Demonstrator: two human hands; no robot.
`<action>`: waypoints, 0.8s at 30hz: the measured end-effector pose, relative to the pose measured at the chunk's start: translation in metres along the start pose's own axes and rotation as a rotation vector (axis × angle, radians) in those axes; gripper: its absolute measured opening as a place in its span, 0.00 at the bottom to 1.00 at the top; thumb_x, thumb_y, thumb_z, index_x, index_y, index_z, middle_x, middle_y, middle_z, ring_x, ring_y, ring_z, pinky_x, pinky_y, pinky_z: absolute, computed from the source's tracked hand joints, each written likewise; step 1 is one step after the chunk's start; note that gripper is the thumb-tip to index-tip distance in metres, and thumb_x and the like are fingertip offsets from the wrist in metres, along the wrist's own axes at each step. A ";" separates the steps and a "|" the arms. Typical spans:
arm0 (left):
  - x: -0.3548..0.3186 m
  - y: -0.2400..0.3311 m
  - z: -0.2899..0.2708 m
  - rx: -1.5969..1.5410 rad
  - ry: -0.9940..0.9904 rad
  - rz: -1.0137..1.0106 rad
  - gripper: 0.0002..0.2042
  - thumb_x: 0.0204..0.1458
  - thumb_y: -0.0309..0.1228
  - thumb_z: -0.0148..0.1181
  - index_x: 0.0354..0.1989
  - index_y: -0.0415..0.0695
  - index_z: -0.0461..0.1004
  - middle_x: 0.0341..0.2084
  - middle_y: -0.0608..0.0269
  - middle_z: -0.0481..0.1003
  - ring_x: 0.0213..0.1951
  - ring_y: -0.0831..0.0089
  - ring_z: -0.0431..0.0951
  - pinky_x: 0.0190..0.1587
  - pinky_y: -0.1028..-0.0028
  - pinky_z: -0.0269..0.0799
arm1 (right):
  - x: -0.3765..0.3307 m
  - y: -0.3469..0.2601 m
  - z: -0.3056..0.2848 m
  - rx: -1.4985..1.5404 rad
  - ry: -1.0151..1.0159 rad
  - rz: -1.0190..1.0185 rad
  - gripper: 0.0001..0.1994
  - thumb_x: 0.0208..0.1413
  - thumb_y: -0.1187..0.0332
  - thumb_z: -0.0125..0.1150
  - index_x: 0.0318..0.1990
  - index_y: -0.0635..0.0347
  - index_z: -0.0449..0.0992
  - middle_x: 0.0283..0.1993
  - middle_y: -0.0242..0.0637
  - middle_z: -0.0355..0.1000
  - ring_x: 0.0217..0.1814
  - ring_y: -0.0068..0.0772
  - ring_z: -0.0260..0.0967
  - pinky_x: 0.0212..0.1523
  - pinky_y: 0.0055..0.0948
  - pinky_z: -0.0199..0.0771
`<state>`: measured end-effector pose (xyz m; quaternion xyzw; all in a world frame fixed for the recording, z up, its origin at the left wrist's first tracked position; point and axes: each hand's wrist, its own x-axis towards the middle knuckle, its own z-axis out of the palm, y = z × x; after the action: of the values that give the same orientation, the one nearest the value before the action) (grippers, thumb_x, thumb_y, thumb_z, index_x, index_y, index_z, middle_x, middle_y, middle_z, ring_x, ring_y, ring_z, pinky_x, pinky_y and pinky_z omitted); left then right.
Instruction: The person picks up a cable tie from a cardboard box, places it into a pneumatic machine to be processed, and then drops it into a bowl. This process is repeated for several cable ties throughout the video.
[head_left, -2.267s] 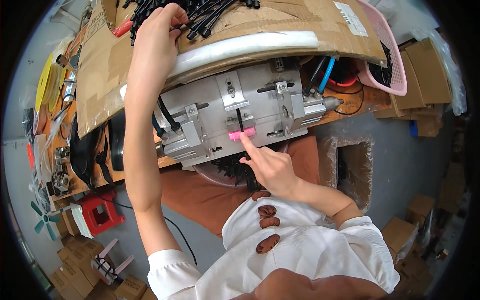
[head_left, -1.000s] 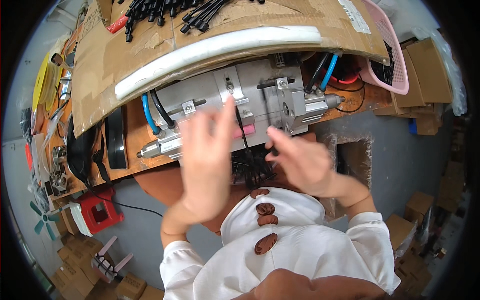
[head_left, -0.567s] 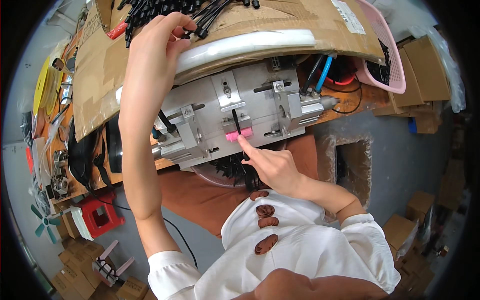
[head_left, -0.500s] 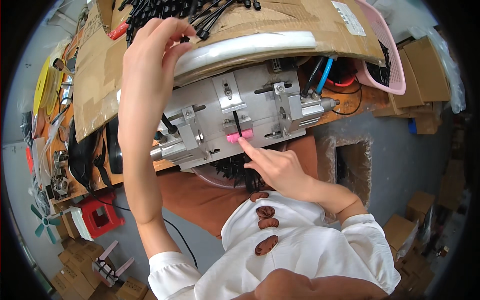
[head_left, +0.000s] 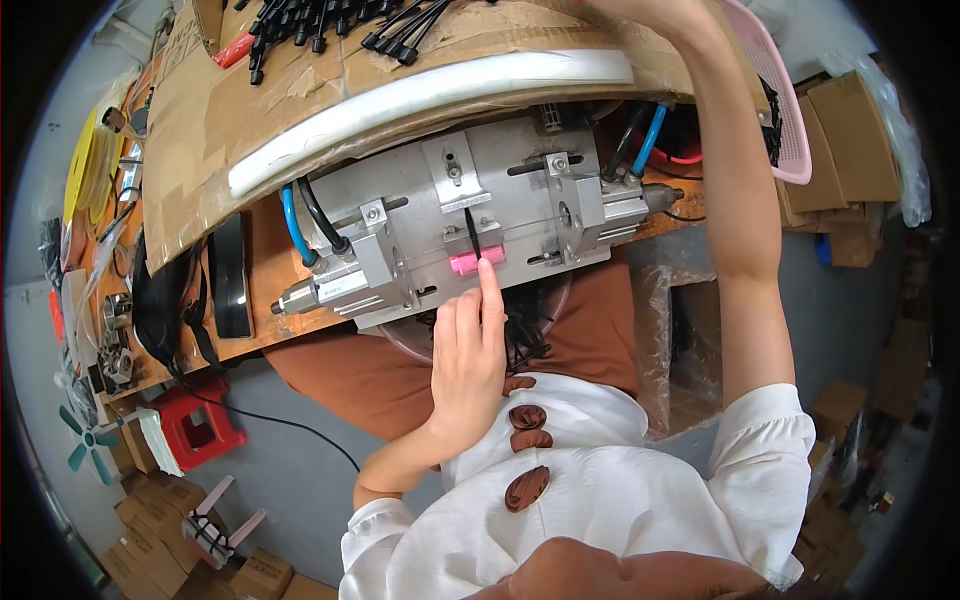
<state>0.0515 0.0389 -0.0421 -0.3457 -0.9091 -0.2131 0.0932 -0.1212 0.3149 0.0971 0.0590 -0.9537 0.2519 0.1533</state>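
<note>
My left hand (head_left: 468, 350) comes up from below at the middle of the metal fixture (head_left: 430, 190). Its index finger is stretched out and its tip touches the near end of a thin black rod (head_left: 474, 235), right at a small pink cylinder (head_left: 463, 263). The other fingers are bent, and nothing shows in that hand. The rod lies across the pink piece, its far end at a metal block. My right hand (head_left: 655, 12) reaches to the top edge over the cardboard; it is blurred and cut off, so its fingers are hidden.
Several black parts with thin stems (head_left: 400, 40) lie on the cardboard sheet (head_left: 290, 110), whose edge carries a white strip (head_left: 430, 95). Blue and black air tubes (head_left: 294, 225) run to metal cylinders on both sides. A pink basket (head_left: 795, 150) stands at right, a red stool (head_left: 200, 425) below left.
My left hand has come down from the cardboard to the pink piece, where my right hand's finger was. My right hand has gone up to the top right.
</note>
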 end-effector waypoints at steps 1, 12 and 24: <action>0.001 0.000 0.002 0.002 0.002 -0.004 0.33 0.40 0.15 0.56 0.61 0.30 0.60 0.36 0.56 0.67 0.39 0.63 0.68 0.43 0.69 0.68 | -0.004 0.002 -0.004 0.001 -0.002 -0.004 0.08 0.50 0.74 0.54 0.38 0.64 0.74 0.26 0.38 0.72 0.28 0.25 0.69 0.30 0.27 0.68; 0.019 -0.010 -0.025 -0.056 -0.090 0.050 0.34 0.39 0.17 0.57 0.62 0.31 0.60 0.38 0.55 0.67 0.39 0.61 0.68 0.45 0.68 0.68 | -0.050 -0.009 -0.006 -0.028 0.272 0.027 0.05 0.52 0.75 0.57 0.36 0.65 0.75 0.26 0.35 0.72 0.28 0.22 0.68 0.31 0.22 0.68; 0.203 -0.114 -0.083 -0.146 0.102 0.228 0.14 0.47 0.16 0.57 0.44 0.42 0.72 0.33 0.59 0.73 0.28 0.67 0.73 0.36 0.72 0.69 | 0.004 -0.050 0.046 -0.316 -0.226 -0.635 0.07 0.51 0.73 0.52 0.37 0.60 0.73 0.31 0.45 0.73 0.34 0.46 0.73 0.34 0.37 0.74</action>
<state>-0.1737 0.0447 0.0590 -0.4412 -0.8401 -0.2841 0.1375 -0.1278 0.2483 0.0834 0.3550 -0.9259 0.0331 0.1247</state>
